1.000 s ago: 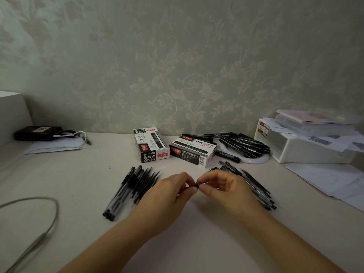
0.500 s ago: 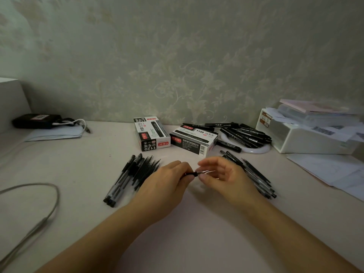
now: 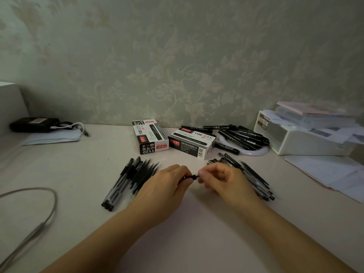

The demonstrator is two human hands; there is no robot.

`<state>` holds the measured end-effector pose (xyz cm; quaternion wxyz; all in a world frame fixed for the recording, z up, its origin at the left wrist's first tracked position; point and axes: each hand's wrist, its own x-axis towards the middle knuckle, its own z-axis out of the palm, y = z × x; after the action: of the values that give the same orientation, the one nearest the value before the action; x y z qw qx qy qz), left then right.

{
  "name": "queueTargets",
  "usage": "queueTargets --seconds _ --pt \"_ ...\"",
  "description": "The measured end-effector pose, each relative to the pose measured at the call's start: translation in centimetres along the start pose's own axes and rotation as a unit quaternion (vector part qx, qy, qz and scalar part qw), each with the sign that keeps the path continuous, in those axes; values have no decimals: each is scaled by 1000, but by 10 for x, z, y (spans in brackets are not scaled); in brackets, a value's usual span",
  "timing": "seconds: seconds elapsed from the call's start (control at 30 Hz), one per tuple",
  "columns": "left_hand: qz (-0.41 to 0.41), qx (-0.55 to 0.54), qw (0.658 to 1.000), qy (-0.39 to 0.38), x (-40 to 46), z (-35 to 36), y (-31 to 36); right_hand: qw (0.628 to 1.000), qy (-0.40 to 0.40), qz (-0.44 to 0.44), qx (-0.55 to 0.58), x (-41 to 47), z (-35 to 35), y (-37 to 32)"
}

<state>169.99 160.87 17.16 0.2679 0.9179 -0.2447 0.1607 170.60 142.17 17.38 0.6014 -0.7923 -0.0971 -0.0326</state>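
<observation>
Two piles of thin black pens lie on the pale, smooth table (image 3: 78, 170). The left pile (image 3: 126, 180) is just beside the left hand (image 3: 167, 186). The right pile (image 3: 256, 182) is partly covered by the right hand (image 3: 222, 180). Behind the hands stand two cardboard boxes, one upright (image 3: 149, 136) and one flat (image 3: 192, 143), both printed black, white and red. Thicker black markers (image 3: 244, 135) rest across a white ring (image 3: 259, 152), near a white plastic box (image 3: 307, 142) with loose papers (image 3: 334, 172) in front of it. A grey cable (image 3: 46, 213) curves at the left.

The pen (image 3: 190, 177) is above the table, between both hands. Its long axis runs left to right, almost level. The left hand is curled round its body and hides most of it. The right hand pinches the right end with its fingertips (image 3: 202, 175). Only a short, round, shiny black part with a thin metal ring shows.
</observation>
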Motion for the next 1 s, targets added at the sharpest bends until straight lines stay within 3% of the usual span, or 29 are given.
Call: queueTargets --seconds 0.17,0.3,0.43,0.77,0.87,1.0 --pt "-5 -2 1000 -5 0 -1 2 1000 -10 4 27 1 -1 -1" --pt "-12 -9 1000 1 -1 -3 3 997 48 10 54 3 -5 -3" --pt "-15 -10 1000 -11 -3 -4 3 997 80 4 11 5 -10 -1" --pt "-28 28 999 -15 -1 -5 2 969 184 56 157 12 -15 10" --pt "-49 28 998 -2 1 -5 0 977 208 18 47 12 -20 9" --pt "-66 25 997 9 2 -4 -2 978 75 -43 -188 4 -14 6"
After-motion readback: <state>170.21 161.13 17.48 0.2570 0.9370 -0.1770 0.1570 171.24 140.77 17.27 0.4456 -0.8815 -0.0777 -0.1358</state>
